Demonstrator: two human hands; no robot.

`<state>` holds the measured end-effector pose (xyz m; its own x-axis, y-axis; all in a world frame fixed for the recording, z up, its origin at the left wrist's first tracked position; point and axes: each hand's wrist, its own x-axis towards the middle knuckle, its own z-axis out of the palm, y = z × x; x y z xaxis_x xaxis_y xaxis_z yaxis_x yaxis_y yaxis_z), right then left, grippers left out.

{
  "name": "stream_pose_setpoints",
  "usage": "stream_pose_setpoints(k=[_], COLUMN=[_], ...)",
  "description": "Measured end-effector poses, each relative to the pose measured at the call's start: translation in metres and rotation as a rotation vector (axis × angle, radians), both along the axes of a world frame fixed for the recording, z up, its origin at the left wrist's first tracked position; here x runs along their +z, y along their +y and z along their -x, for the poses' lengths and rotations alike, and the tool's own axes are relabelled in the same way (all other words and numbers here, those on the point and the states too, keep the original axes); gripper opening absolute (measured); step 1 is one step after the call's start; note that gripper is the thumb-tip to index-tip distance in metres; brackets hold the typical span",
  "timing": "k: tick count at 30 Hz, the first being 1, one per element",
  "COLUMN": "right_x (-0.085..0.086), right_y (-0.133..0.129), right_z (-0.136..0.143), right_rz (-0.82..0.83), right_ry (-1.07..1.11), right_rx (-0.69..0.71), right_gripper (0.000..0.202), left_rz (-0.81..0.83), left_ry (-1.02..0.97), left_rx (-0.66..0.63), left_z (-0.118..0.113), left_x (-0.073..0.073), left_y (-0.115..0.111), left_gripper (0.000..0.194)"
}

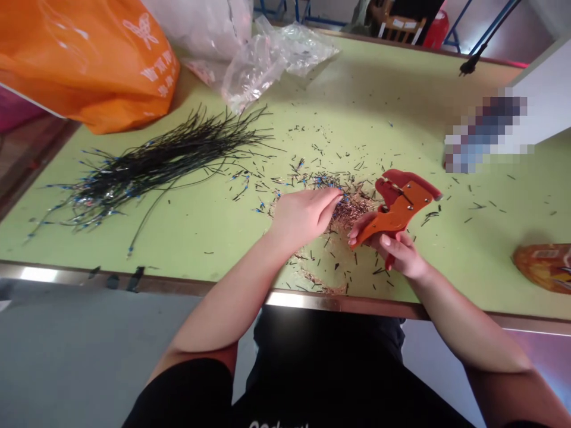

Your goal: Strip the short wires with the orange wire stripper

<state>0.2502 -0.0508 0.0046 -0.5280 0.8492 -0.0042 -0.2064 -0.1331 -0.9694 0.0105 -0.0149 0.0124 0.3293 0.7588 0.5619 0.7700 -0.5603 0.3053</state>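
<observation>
My right hand [395,246] is wrapped round the handles of an orange and red wire stripper [404,205], whose head points up and away from me. Left of it, my left hand [307,215] is closed, its fingertips pinched together over a heap of copper strands and blue-tipped bits [354,205]. Whatever those fingertips hold, if anything, is too small to make out. A bundle of black wires [169,156] lies to the left on the green table [196,238], with blue and metal ends towards the left. Short black offcuts are scattered round both hands.
An orange bag [89,65] stands at the back left, beside crumpled clear plastic bags [267,59]. A white panel [544,95] rises at the right. An orange-yellow container [546,266] lies near the right edge. A black plug [468,65] hangs at the back right.
</observation>
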Motion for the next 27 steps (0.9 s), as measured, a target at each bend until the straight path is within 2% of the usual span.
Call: stream_pose_setpoints(k=[4, 9, 17, 21, 27], right_x=[-0.008, -0.022, -0.026, -0.033, -0.042], right_y=[-0.001, 0.0, 0.0, -0.001, -0.003], right_z=[0.008, 0.012, 0.015, 0.013, 0.007], right_rz=[0.016, 0.044, 0.042, 0.044, 0.0], right_ry=[0.021, 0.038, 0.033, -0.031, -0.123], right_rx=[0.028, 0.037, 0.034, -0.02, -0.143], right_gripper=[0.043, 0.044, 0.049, 0.055, 0.06], left_rz=[-0.063, -0.062, -0.1, -0.168, -0.167], left_ry=[-0.001, -0.028, -0.056, -0.052, -0.036], left_rx=[-0.068, -0.131, -0.09, -0.104, -0.116], left_z=[-0.009, -0.016, -0.017, -0.02, -0.024], left_x=[0.005, 0.009, 0.013, 0.012, 0.009], left_y=[-0.011, -0.019, -0.021, -0.022, -0.025], left_gripper=[0.027, 0.023, 0.025, 0.022, 0.02])
